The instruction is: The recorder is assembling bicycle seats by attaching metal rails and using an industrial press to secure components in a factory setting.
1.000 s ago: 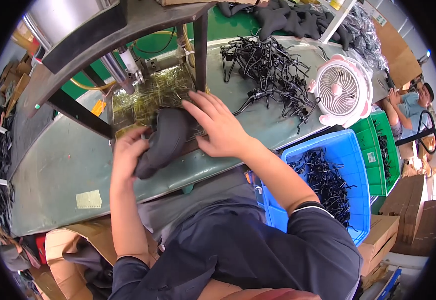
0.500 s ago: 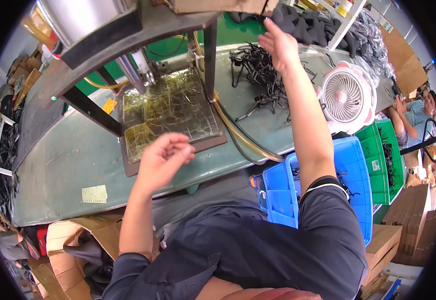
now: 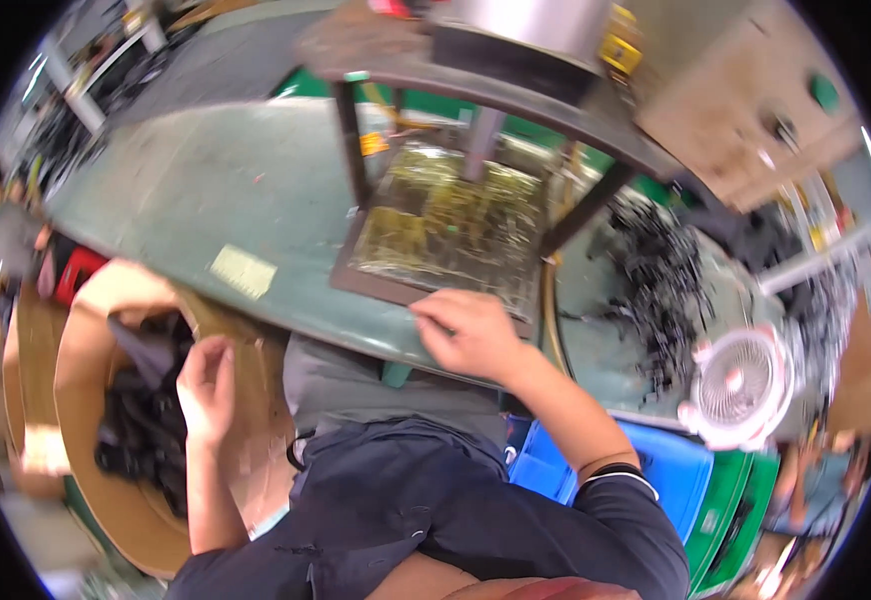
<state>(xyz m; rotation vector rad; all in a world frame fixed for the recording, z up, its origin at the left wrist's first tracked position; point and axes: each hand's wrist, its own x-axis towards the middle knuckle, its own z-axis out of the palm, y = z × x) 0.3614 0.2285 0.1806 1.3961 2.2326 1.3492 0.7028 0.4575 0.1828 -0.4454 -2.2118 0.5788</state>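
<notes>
My left hand point(image 3: 208, 390) is over the near side of a large open carton point(image 3: 81, 400) at the left, fingers pointing up and slightly bent, with nothing visible in them. Inside the carton lie dark grey and black soft pieces point(image 3: 141, 430), close to this hand. My right hand point(image 3: 471, 332) is over the front edge of the green table point(image 3: 196, 190), just before the press plate. Its fingers are loosely bent, the thumb apart, and I see nothing in them. The press plate point(image 3: 456, 215) carries a shiny, yellow-stained film. Motion blurs some of the picture.
A dark press frame point(image 3: 506, 105) stands over the plate. To the right are a tangled heap of black pieces point(image 3: 656, 280), a pink and white fan point(image 3: 741, 385), a blue bin point(image 3: 671, 465) and a green bin point(image 3: 721, 525). A pale card point(image 3: 244, 271) lies on the table.
My view has swung left, bringing the carton into fuller sight. My right hand has come back from the black heap to the table's front edge; my left hand has moved from the plate to the carton.
</notes>
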